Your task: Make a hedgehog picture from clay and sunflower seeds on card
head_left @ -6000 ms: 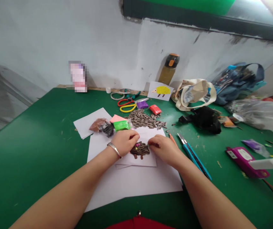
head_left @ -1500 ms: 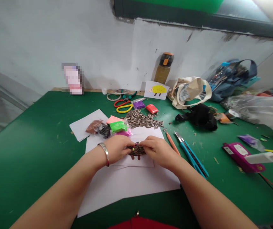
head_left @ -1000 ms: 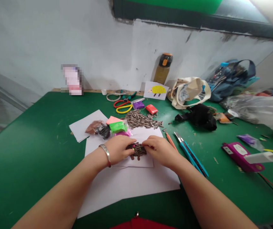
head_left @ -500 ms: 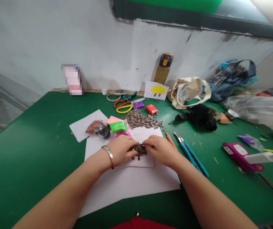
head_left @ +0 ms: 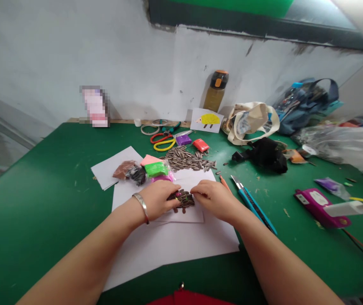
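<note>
On a small white card lies an animal figure covered with sunflower seeds (head_left: 186, 198), with brown feet and small pink and green spots. My left hand (head_left: 159, 197), with a silver bangle at the wrist, rests at the figure's left side, thumb and fingers apart around it. At its right edge, the fingertips of my right hand (head_left: 211, 197) are pinched together; what they hold, if anything, is hidden. The card sits on larger white paper (head_left: 181, 243). Behind the hands is a loose pile of sunflower seeds (head_left: 187, 159).
Packets of clay, including a green one (head_left: 156, 169), lie left of the seeds. Beyond are scissors (head_left: 164, 145) and a hedgehog drawing (head_left: 207, 120). To the right are a blue utility knife (head_left: 254, 205), a black cloth item (head_left: 268, 155) and a purple glue gun (head_left: 322, 207).
My left fingers have lifted and spread slightly, so more of the seed-covered figure and a pink spot show. Another person's hand at the right edge has mostly moved out of view.
</note>
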Demonstrator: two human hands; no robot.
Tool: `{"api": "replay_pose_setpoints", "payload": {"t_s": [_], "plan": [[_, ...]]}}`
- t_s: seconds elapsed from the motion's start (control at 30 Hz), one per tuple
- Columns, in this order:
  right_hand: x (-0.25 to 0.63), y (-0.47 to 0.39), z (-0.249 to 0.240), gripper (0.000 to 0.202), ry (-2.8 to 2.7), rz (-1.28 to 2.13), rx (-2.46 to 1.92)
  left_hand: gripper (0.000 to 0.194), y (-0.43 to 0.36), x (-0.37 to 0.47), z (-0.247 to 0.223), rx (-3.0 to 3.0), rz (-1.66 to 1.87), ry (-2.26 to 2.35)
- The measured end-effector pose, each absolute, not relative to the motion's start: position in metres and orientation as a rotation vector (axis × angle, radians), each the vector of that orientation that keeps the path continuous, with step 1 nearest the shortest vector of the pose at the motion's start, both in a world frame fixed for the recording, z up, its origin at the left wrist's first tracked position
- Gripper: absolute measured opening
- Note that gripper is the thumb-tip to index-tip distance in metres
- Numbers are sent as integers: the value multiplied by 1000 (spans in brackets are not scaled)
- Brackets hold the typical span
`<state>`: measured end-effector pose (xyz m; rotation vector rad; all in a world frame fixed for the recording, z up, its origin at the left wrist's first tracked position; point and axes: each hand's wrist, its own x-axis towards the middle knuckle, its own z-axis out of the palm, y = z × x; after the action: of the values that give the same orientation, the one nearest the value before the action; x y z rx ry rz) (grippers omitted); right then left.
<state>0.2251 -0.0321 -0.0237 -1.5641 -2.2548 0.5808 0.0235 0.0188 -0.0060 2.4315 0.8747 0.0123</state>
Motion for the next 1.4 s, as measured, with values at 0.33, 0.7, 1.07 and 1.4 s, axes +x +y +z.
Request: {"api": "replay_pose_setpoints", "payload": {"t_s": [0.33, 0.7, 1.07, 1.4], "plan": [[222, -29, -31, 25, -2308, 716, -1464, 11, 18, 25, -9, 2494, -24, 893], [222, -30, -29, 13, -2243, 719, -1606, 27, 13, 29, -18, 2523, -29, 1002], [224, -35, -25, 17, -2282, 657, -1688, 33, 10, 33, -22, 2523, 9, 1080], [224, -33, -23, 15, -2292, 702, -1680, 34, 9, 32, -22, 2518, -18, 1087]]}}
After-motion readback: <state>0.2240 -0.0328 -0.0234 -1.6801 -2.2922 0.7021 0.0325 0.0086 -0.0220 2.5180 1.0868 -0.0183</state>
